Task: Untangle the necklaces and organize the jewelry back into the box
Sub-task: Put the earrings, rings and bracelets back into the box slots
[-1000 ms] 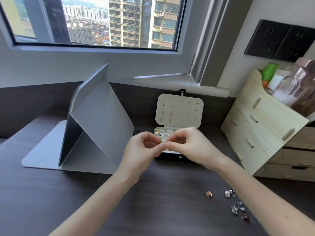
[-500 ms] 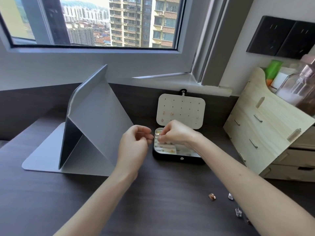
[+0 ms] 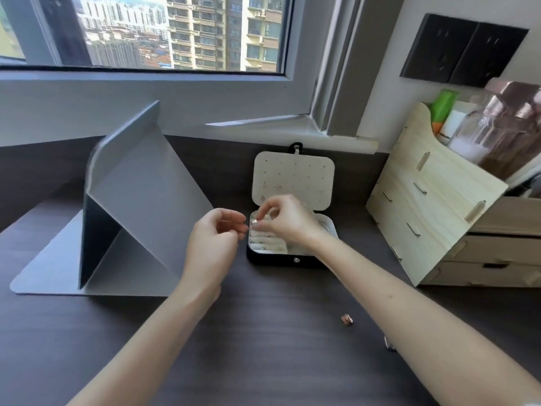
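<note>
- The jewelry box (image 3: 292, 257) stands open on the dark worktop (image 3: 263, 332), near the back wall and about mid-frame. It has a black base with pale padded compartments inside.
- Its cream lid (image 3: 295, 177) stands upright behind the base. The lid is dotted with rows of small holes, and a few studs (image 3: 277, 186) sit in its lower left part.
- The right hand (image 3: 288, 224) hovers over the left half of the box. Its grip is closed, thumb and forefinger pinched on a small silvery piece (image 3: 254, 221) that is too small to identify.
- The left hand (image 3: 213, 244) is just beside the box's left edge, close to the right hand but not touching it. Its fingers curl in toward the thumb; I cannot tell whether this grip holds anything.
- A rose-coloured piece (image 3: 347, 319) lies loose on the worktop, well in front of the box and beside the right forearm.
- Another small piece (image 3: 390, 344) shows at the edge of that forearm, partly hidden by it.
- A grey folded stand (image 3: 140, 206) sits to the left of the box, its panel tilted up.
- A pale wooden drawer organiser (image 3: 433, 212) stands to the right, with a clear jar (image 3: 474, 136) and a green tube (image 3: 443, 104) in its top.
- Behind everything are a window (image 3: 175, 30) showing tower blocks and two dark wall panels (image 3: 465, 48).
</note>
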Demonstrator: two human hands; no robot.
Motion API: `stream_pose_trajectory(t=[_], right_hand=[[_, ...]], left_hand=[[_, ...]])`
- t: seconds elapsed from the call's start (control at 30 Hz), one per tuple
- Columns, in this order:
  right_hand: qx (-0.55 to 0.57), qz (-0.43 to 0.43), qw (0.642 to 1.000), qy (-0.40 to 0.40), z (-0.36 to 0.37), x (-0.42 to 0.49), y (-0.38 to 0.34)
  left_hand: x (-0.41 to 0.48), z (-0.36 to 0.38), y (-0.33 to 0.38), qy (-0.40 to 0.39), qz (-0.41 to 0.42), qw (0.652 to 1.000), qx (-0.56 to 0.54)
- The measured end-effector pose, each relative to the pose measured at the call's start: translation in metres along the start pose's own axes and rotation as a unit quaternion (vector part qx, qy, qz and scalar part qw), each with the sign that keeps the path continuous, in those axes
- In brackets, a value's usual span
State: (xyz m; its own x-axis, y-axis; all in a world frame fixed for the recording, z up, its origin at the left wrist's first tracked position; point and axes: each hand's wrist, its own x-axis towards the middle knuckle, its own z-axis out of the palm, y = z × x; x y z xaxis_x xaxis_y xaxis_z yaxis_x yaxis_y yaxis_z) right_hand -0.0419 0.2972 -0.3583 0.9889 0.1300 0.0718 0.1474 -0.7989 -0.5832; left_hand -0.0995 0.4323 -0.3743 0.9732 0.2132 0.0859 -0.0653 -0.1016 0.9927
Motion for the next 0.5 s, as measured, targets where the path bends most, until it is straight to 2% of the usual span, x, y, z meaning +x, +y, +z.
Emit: stream_pose_trajectory(t=[0.1,0.27,0.33,0.5], right_hand=[[0.091,-0.006,0.996,-0.008,-0.039,-0.024,0.005],[0.011,0.020,0.996,-0.092,-0.096,-0.101,0.038],[-0.007,0.045,0.996,-0.075,-0.102,-0.129,0.058],[-0.048,0.072,0.996,0.027,-0.090,-0.174,0.105]], left_hand=[[-0.007,0.002,0.002,-0.020,0.022,0.999,0.016],[-0.030,0.020,0.002,-0.118,0.064,0.985,0.107],[-0.041,0.029,0.000,-0.158,0.088,0.970,0.162],[-0.075,0.056,-0.006,-0.238,0.192,0.914,0.265]])
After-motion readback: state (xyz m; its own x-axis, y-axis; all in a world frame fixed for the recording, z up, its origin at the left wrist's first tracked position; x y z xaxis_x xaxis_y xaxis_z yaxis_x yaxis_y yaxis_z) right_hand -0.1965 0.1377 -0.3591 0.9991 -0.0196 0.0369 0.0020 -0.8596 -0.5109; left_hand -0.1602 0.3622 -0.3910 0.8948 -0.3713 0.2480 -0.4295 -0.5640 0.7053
